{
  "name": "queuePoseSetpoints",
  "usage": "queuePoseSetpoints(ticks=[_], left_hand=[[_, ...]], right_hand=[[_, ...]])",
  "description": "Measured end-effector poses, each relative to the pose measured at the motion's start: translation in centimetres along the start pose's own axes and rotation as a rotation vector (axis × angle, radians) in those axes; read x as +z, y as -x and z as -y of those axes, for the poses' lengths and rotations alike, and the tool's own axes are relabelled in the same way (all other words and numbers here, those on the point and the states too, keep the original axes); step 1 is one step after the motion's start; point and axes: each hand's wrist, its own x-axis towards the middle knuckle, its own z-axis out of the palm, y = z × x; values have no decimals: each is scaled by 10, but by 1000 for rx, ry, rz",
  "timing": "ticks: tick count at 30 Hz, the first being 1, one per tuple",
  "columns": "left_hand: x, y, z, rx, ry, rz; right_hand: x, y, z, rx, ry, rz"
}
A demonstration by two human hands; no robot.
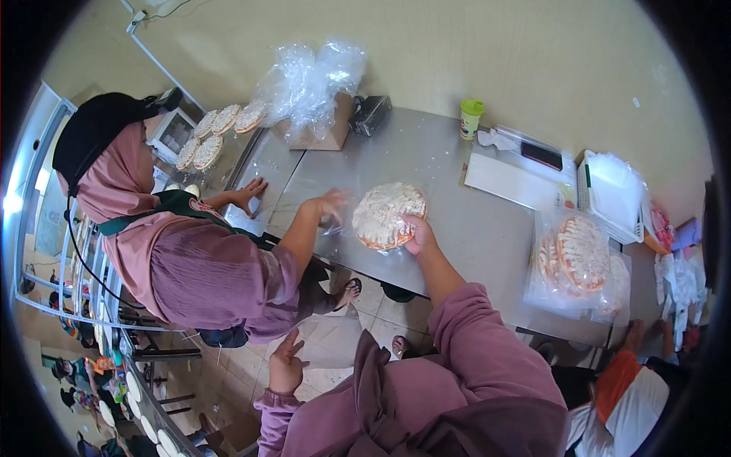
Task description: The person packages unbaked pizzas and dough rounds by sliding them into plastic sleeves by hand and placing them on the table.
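Note:
A round pizza [387,212] with pale shredded topping is held over the metal table. My right hand [417,234] grips its right edge, thumb on top. Low on the left, in front of my body, my left hand [285,367] holds a clear plastic bag [333,339], which hangs above the tiled floor. A co-worker's blurred hand [333,204] is just left of the pizza; whether it touches is unclear. The same person's other hand [250,194] rests on the table farther left.
Bagged pizzas [582,255] lie on the table's right side. Several unwrapped pizzas [207,152] lie at the far left. Plastic bags fill a cardboard box [324,137]. Behind stand a green-lidded cup [471,120], a white tray [514,181] and a white basket [609,194]. A co-worker [190,259] stands left.

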Motion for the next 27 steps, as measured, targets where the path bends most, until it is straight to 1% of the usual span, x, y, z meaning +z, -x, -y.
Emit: queuePoseSetpoints(ticks=[1,3,4,6,7,8,10,11,12,14,15,16,18,20,22,26,27], left_hand=[[-1,0,-4,-15,68,-26],[-3,-2,-18,-60,189,-61],[-5,-4,-19,-56,187,-61],[-6,-8,-26,30,277,-66],[-7,-10,-36,-13,351,-101],[-5,-12,-44,-6,358,-98],[-1,-18,-59,33,352,-133],[4,-22,-72,32,372,-134],[10,-29,-75,39,378,-127],[17,-45,-81,110,433,-139],[25,-52,-94,162,435,-145],[33,-62,-105,167,438,-145],[53,-82,-120,289,466,-117],[75,-108,-133,392,364,-108],[98,-138,-148,575,124,-64],[157,-209,-154,854,-321,-100],[170,-215,-163,859,-321,-83]], right_hand=[[-4,2,6,-2,-8,3],[-2,13,23,83,19,-6],[1,20,33,80,18,-4],[10,35,58,-53,110,104],[4,35,71,-52,164,176],[10,45,86,-57,172,179],[37,76,119,-99,-97,403],[36,84,129,-105,-88,405],[34,92,137,-156,-95,404],[28,106,148,-238,-102,386],[21,112,148,-255,-104,368],[15,118,146,-270,-107,352],[1,132,147,-274,-114,332],[-7,145,155,-274,-108,317],[-12,159,168,-278,-97,303],[-28,196,192,-265,-78,282],[-33,206,196,-247,-77,278]])
